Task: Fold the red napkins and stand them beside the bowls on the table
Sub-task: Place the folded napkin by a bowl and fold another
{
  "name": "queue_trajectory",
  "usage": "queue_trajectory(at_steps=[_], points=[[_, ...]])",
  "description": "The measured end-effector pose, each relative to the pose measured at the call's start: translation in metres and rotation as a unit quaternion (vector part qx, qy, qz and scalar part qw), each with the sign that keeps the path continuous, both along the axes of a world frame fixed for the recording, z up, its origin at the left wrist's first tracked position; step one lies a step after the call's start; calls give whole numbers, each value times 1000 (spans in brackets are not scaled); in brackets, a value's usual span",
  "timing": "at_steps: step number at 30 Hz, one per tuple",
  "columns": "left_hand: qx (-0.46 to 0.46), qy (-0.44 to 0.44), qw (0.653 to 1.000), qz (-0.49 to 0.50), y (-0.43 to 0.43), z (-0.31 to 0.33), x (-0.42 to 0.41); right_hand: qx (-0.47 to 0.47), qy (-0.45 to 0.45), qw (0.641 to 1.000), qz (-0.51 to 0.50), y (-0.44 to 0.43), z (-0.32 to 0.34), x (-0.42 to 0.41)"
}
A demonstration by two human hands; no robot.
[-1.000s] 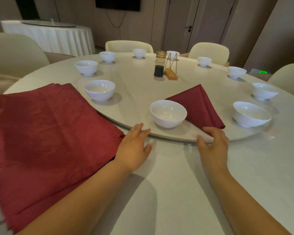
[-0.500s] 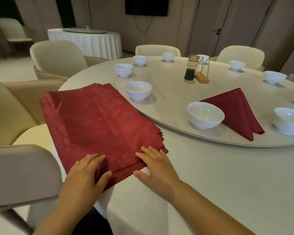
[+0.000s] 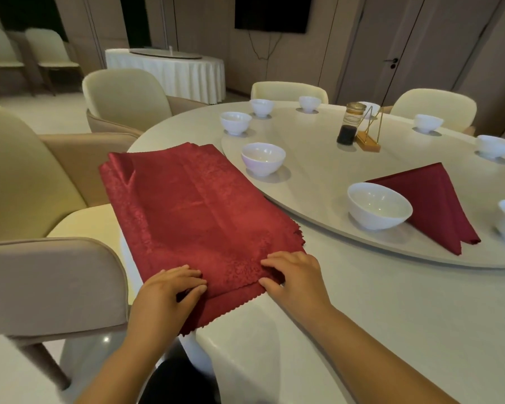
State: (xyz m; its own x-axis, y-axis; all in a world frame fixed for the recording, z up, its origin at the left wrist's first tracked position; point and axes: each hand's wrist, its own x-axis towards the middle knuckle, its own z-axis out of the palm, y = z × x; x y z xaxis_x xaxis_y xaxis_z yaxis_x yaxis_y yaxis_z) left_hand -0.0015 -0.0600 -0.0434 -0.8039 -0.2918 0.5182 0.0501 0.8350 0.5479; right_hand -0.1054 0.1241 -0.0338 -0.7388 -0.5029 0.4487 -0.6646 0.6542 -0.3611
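A stack of flat red napkins [image 3: 193,205] lies on the left part of the round white table [image 3: 362,316], its near edge hanging over the table's rim. My left hand [image 3: 169,290] pinches the near edge of the top napkin between curled fingers and thumb. My right hand [image 3: 292,275] grips the stack's near right corner the same way. One folded red napkin [image 3: 432,199] stands to the right of a white bowl [image 3: 379,205] on the turntable [image 3: 362,246]. A second bowl [image 3: 263,157] sits beyond the stack.
Several more white bowls ring the turntable, such as one at the far left [image 3: 235,122]. A dark sauce jar [image 3: 350,123] and a wooden holder [image 3: 369,135] stand near its middle. Cream chairs [image 3: 41,287] crowd the table's left side.
My hands left the turntable's edge and moved left to the napkin stack. They first lay flat on its near edge; now the fingers curl and pinch the top layer. My view turned left.
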Motion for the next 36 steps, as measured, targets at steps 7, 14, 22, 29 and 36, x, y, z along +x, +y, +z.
queue_trajectory(at_steps=[7, 14, 22, 29, 36], points=[[-39, -54, 998, 7, -2, 3, 2, -7, 22, 999, 23, -4, 2, 1], [-38, -31, 998, -37, -7, 5, -1, 1, -29, 999, 42, -7, 4, -8], [139, 37, 989, -46, 25, 56, -6, -295, -175, 939, 33, 22, 54, 13], [155, -26, 958, -239, 81, 55, -4, -197, -167, 966, 31, 96, 54, 27], [151, -76, 964, -207, 93, 24, -12, 55, 14, 996, 72, 111, 32, 47]])
